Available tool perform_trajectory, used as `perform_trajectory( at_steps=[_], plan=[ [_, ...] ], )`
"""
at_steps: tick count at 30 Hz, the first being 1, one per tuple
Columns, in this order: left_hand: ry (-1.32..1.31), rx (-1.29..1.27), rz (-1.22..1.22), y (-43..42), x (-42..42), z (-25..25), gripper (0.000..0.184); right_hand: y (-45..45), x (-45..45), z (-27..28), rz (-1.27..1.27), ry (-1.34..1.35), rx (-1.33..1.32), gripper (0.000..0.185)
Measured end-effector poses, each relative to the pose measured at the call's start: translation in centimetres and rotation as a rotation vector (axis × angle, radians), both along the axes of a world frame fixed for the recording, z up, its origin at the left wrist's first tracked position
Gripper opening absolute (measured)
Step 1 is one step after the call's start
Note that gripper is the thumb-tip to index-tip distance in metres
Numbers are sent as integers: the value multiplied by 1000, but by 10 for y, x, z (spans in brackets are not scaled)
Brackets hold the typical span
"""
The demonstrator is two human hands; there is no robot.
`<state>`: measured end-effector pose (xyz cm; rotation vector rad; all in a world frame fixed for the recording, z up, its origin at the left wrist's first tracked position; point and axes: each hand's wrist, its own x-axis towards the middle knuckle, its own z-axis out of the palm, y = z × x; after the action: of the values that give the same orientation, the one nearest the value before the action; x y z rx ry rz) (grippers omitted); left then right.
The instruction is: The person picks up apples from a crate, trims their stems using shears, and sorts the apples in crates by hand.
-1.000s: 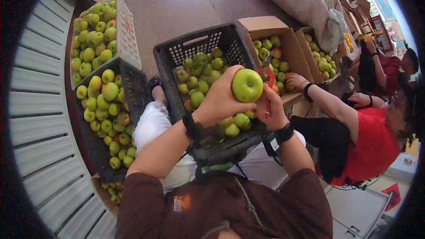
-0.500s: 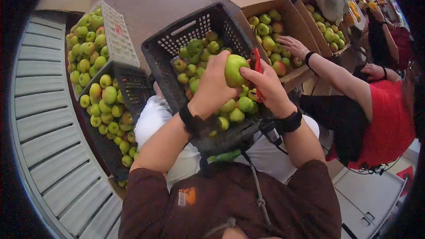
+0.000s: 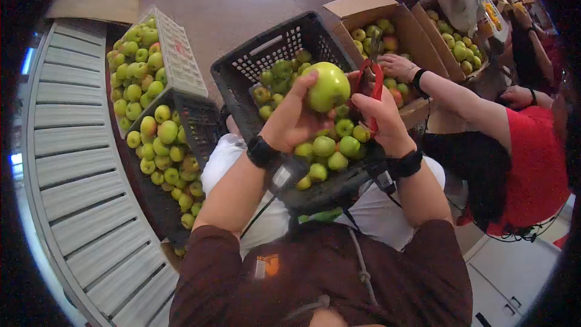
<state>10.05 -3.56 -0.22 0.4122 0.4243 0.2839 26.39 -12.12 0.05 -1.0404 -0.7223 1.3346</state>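
A large green apple [image 3: 328, 87] is held in my left hand [image 3: 292, 122], its thumb on the near side and the fingers beneath. In my right hand [image 3: 387, 120] are red-handled pruning shears [image 3: 371, 79], blades pointing up and away from me. The shears stand just right of the apple, apart from it. Below both hands, a black plastic crate [image 3: 242, 139] rests by my lap with many green apples [image 3: 324, 145] in it, some blushed red.
On the left, a white crate [image 3: 175, 54] and another black crate [image 3: 196, 124] hold apples beside a slatted grey bench [image 3: 85, 163]. Cardboard boxes [image 3: 417, 33] of apples stand at the right. A co-worker's hand [image 3: 396, 66] reaches into the nearer box.
My right hand has drawn away from the apple, and the shears have swung upright with their blades now showing. The apple stays in my left hand, its grip looser. The view has shifted slightly.
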Motion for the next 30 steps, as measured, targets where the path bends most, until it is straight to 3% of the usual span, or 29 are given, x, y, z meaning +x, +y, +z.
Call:
perform_trajectory(
  at_steps=[1, 5, 8, 11, 14, 20, 23, 26, 30],
  plan=[
    [-91, -110, -70, 3, -1, -2, 45, 1, -2, 3, 12, -9, 34, 42],
    [-61, -98, -103, 0, 4, 4, 63, 5, 1, 8, 98, -82, 36, 51],
    [102, -133, -101, -4, 2, 5, 66, 4, 4, 4, 112, -83, 17, 50],
    [196, 24, -249, -3, -2, 5, 66, 2, 7, -6, 96, 109, -64, 47],
    [358, 219, -39, -10, 6, 0, 66, 1, 2, 4, 124, 276, -72, 43],
    [439, 408, 18, -10, 2, 6, 60, 2, 0, -10, 76, 328, -202, 35],
    [393, 402, 86, -10, 2, -3, 50, 2, 1, -11, 74, 294, -238, 33],
    [544, 538, 72, -9, 7, 9, 36, 1, 7, -13, 134, 318, -232, 32],
    [462, 420, 62, -6, 5, 1, 31, 6, -1, -7, 121, 267, -152, 34]
  ],
)
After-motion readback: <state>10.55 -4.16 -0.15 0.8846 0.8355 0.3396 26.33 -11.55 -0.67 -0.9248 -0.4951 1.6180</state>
